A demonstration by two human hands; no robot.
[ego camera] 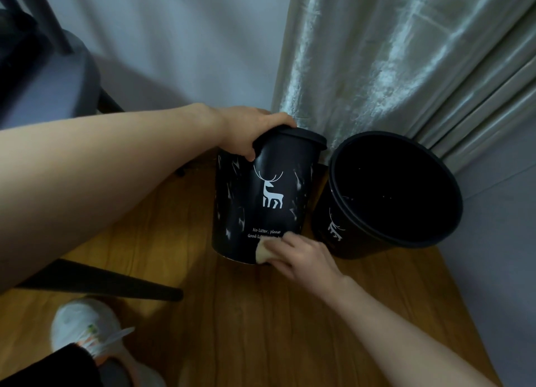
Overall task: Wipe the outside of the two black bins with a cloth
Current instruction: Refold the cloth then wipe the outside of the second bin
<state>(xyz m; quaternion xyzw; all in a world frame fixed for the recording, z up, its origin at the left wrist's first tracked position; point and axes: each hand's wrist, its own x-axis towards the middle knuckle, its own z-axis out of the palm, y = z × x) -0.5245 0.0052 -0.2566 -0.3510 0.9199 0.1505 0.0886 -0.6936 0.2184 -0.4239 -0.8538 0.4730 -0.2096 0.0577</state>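
— Nearest: pale shoe (84, 331) on the wood floor (261, 328), dark chair leg (110, 282) just beyond.
— And the grips?
— Left hand (249, 134) curled over the rim of the left bin (261, 195), clamped there. Right hand (301, 256) pressing a pale cloth (262, 251) against that bin's lower wall, fingers bent round it.
— Second bin?
— Right bin (362, 241) just beside, tilted, mouth open toward the camera, near the curtain (391, 67). Both on the floor.

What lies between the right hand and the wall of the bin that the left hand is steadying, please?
In the head view, a pale cloth lies between the right hand and the lower wall of the left bin, whose rim the left hand grips.
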